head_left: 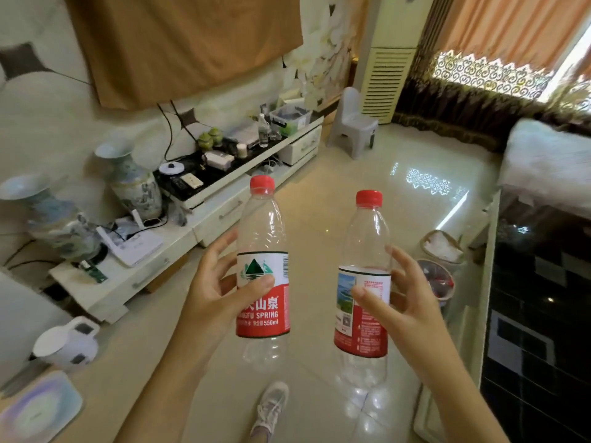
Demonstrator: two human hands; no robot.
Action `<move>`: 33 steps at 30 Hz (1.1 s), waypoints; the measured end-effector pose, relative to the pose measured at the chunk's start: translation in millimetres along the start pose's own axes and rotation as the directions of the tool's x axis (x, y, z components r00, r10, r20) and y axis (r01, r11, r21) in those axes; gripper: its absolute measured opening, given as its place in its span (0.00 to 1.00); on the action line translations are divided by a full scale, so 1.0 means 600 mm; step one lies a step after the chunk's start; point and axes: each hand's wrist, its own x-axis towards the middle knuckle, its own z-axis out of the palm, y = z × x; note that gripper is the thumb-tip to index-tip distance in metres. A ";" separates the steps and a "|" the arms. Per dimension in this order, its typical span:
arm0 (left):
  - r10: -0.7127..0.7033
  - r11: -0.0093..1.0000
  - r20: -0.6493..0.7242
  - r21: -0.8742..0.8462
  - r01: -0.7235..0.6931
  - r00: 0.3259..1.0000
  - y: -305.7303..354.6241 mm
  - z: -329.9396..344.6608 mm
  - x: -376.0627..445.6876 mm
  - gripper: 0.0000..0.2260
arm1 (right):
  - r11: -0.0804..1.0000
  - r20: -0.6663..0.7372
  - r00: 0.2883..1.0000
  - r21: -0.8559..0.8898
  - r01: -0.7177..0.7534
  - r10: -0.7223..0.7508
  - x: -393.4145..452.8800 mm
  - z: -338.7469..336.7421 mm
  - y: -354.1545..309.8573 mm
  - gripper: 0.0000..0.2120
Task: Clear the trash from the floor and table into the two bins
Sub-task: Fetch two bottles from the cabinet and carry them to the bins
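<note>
Left hand (220,292) grips one empty bottle (263,266) at its label, right hand (399,302) the other bottle (364,282), both upright above the floor; probably light, thin-walled and crushable, so hold gently at the label

The glossy tiled floor (335,199) carries two bins (443,247) (436,281) at its right edge beside the black table (543,282), and a grey plastic chair (351,123) at the far end

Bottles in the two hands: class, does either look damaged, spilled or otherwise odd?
Nothing stands out. The left hand holds one bottle and the right hand another. Both are upright, capped in red, look empty and show no dents or leaks.
</note>
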 end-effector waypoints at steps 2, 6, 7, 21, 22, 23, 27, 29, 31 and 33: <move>-0.011 1.000 0.040 -0.005 0.011 0.999 -0.004 0.008 0.076 0.38 | 1.000 -0.044 0.999 -0.016 -0.019 0.018 0.059 -0.008 0.000 0.33; -0.031 0.999 0.129 -0.012 0.033 0.991 0.003 0.025 0.228 0.37 | 0.998 -0.146 0.988 -0.035 -0.052 0.047 0.172 -0.025 -0.004 0.33; -0.035 0.999 0.151 -0.013 0.038 0.988 0.007 0.031 0.263 0.36 | 0.998 -0.161 0.986 -0.037 -0.058 0.052 0.197 -0.028 -0.005 0.33; -0.140 0.990 0.371 0.023 0.141 0.918 -0.040 0.201 0.620 0.39 | 0.983 -0.393 0.907 -0.033 -0.180 0.152 0.464 -0.141 0.039 0.39; -0.141 0.990 0.380 0.026 0.141 0.914 -0.044 0.219 0.645 0.39 | 0.981 -0.406 0.900 -0.035 -0.189 0.159 0.487 -0.157 0.046 0.40; -0.141 0.990 0.389 0.034 0.139 0.910 -0.049 0.238 0.672 0.39 | 0.980 -0.419 0.892 -0.031 -0.199 0.168 0.511 -0.174 0.054 0.40; -0.149 0.989 0.407 0.063 0.136 0.901 -0.064 0.318 0.779 0.39 | 0.977 -0.448 0.872 0.005 -0.215 0.195 0.618 -0.241 0.078 0.40; -0.156 0.988 0.423 0.077 0.136 0.893 -0.064 0.361 0.832 0.39 | 0.977 -0.454 0.867 0.030 -0.213 0.203 0.672 -0.272 0.083 0.39; -0.153 0.988 0.443 0.082 0.131 0.884 -0.063 0.404 0.882 0.39 | 0.977 -0.454 0.868 0.027 -0.211 0.200 0.724 -0.303 0.079 0.38; -0.151 0.988 0.461 0.081 0.128 0.874 -0.064 0.444 0.927 0.40 | 0.978 -0.461 0.866 0.015 -0.208 0.192 0.773 -0.333 0.075 0.37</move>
